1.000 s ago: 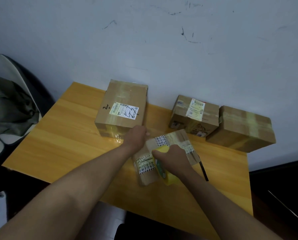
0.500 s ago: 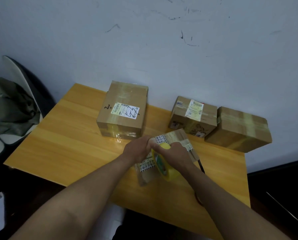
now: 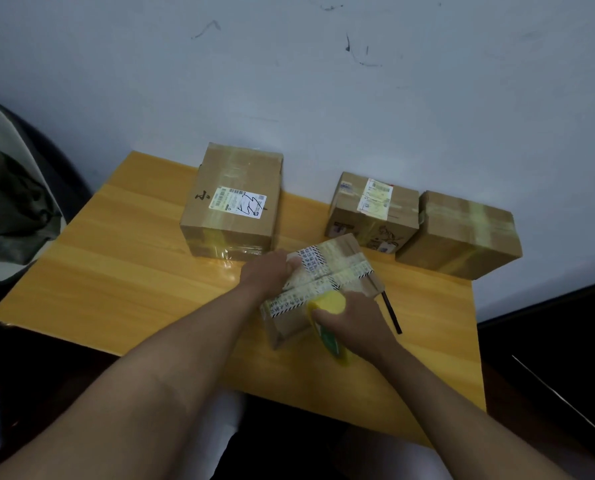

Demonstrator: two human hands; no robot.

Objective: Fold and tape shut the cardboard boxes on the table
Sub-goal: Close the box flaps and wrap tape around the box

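While the left hand [image 3: 266, 271] presses its fingers flat on the small box [image 3: 318, 285] at the table's [image 3: 116, 271] middle, right-hand [image 3: 353, 323] fingers grip the tape roll [image 3: 327, 317] against it.

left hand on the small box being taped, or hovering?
Touching. Head view: left hand presses on the small box, fingers on its top edge, no gap.

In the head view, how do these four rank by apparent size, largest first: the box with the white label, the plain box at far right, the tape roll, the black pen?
1. Box with the white label
2. Plain box, only slightly smaller, so unsure
3. Tape roll, partly hidden by the right hand
4. Black pen
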